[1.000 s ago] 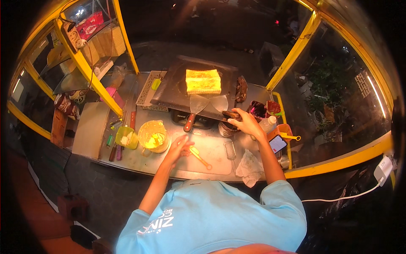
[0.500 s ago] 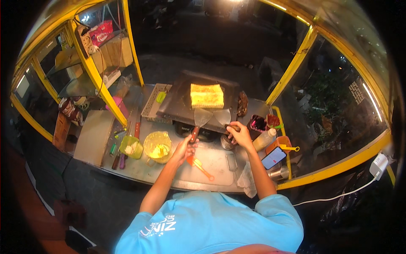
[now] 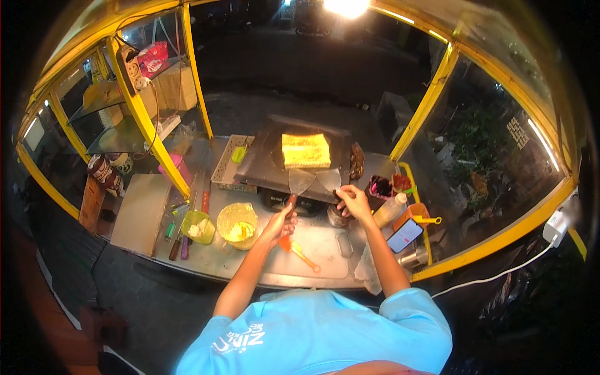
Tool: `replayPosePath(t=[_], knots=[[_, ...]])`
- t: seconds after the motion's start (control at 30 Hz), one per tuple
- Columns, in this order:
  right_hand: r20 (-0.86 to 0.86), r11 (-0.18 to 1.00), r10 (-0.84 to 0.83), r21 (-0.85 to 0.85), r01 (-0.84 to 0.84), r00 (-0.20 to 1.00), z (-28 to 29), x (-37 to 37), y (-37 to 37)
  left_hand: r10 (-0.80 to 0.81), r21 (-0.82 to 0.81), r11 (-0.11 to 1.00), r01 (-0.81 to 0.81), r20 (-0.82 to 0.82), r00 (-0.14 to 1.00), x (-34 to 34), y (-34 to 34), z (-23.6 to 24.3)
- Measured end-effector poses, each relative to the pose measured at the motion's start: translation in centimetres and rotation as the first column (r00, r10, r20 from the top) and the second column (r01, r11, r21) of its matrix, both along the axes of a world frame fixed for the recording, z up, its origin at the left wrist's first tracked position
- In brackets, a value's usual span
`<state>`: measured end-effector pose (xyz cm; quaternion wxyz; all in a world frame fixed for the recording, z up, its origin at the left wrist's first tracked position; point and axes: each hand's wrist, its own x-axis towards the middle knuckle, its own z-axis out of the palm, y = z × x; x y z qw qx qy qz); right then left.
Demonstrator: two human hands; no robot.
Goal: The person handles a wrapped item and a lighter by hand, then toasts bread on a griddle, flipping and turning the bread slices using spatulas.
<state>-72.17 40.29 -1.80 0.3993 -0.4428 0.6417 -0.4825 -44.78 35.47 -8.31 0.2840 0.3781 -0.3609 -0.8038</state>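
Note:
A yellow-topped rectangular slab of bread [image 3: 305, 150] lies on the dark flat griddle [image 3: 259, 161] in front of me. My left hand [image 3: 280, 225] is closed around the wooden handle of a scraper-like metal spatula [image 3: 301, 182]. In my right hand [image 3: 355, 204] is a second metal spatula [image 3: 329, 179], its handle partly hidden by my fingers. Both broad blades sit side by side at the bread's near edge, over the griddle's front; whether they touch the bread I cannot tell.
Left of my arms stand a yellow mixing jug [image 3: 237, 220] and a green tub [image 3: 199, 227]. An orange spatula [image 3: 300, 252] lies near me. A phone [image 3: 405, 235], a squeeze bottle [image 3: 390, 210] and an orange container [image 3: 420, 214] are on the right. Yellow posts [image 3: 426, 103] frame the cart.
The whole view has tilted up slightly, so everything appears lower. Both spatulas stay at the bread's near edge, still held in my hands.

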Motion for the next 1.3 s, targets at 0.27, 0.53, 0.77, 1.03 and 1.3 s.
replayPosePath(t=[0.27,0.53,0.77,1.03,1.3], knots=[[0.145,0.989,-0.114,-0.076,0.126,0.983,-1.2,-2.1,-1.1,0.016,-0.256,0.966,0.035,0.193,0.981,1.9,-0.2,4.6],[-0.366,0.896,-0.405,-0.34,0.284,0.838,-0.7,-1.9,-2.7,0.038,-0.552,0.808,0.206,0.397,0.917,4.2,-3.4,9.6],[-0.636,0.963,-0.244,-0.245,0.109,0.732,2.8,4.3,-1.5,0.223,-0.658,0.686,0.311,0.596,0.771,8.1,-6.5,11.4],[-0.335,0.866,-0.463,-0.37,0.337,0.821,-1.2,-0.7,-5.8,0.334,-0.73,0.614,0.3,0.584,0.74,9.3,-8.1,10.9],[-0.574,0.884,-0.374,-0.458,0.092,0.729,-0.5,-0.7,-8.7,0.426,-0.743,0.492,0.455,0.661,0.618,5.6,-9.6,8.8]])
